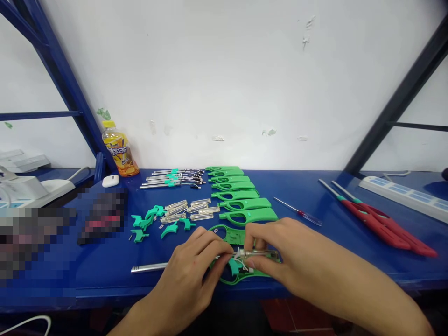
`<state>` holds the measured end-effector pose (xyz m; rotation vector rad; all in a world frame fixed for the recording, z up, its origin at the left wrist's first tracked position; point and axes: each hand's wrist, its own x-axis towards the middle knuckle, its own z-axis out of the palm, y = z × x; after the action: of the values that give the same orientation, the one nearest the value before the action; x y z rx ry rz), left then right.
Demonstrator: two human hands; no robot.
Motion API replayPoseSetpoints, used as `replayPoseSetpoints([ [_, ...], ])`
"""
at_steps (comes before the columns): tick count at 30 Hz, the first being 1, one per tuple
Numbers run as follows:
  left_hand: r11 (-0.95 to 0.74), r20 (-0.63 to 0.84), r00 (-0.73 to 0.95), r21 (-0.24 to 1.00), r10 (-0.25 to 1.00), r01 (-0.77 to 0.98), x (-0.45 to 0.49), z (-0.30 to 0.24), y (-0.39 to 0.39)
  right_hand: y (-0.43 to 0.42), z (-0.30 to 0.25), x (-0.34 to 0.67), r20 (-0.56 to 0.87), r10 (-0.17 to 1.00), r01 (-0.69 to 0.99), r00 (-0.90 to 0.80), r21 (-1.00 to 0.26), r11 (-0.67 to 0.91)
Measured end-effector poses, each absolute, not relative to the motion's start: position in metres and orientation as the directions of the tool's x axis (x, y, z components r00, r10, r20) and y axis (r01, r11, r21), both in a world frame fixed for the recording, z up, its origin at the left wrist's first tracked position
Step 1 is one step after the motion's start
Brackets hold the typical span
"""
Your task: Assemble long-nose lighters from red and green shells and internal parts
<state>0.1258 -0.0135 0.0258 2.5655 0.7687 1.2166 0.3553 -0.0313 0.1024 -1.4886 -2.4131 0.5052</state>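
My right hand [276, 247] grips a clear lighter fuel tank [261, 253] over an opened green lighter shell half [231, 281]. My left hand [199, 268] is pinched closed beside the tank's valve end; what lies between its fingertips is hidden. A silver metal tube [149, 268] runs out to the left from under this hand. Just below the tank, a teal trigger [235, 267] sits in the shell, with thin pale wires near it. Another green shell half [234, 235] lies right behind, its inside facing up.
Behind my hands lie several green lighter shells [249, 215], clear tanks [206, 213], teal triggers [139, 235] and metal tubes with wires [171, 178]. A screwdriver [297, 211], red lighters [378, 224] and a power strip [406, 193] are rightward. A drink bottle [121, 151] stands back left.
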Motion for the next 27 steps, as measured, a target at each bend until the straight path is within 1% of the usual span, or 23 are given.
replayPoseSetpoints([
  [20,-0.840,0.650,0.533,0.387,0.541,0.381,0.1262,0.0248,-0.0135,-0.0298,0.1013,0.3523,0.053,0.882,0.810,-0.469,-0.372,0.453],
  [27,-0.847,0.645,0.551,0.367,0.529,0.384,0.1216,0.0306,-0.0085,-0.0278,0.0986,0.3501,0.019,0.889,0.797,-0.457,-0.436,0.419],
])
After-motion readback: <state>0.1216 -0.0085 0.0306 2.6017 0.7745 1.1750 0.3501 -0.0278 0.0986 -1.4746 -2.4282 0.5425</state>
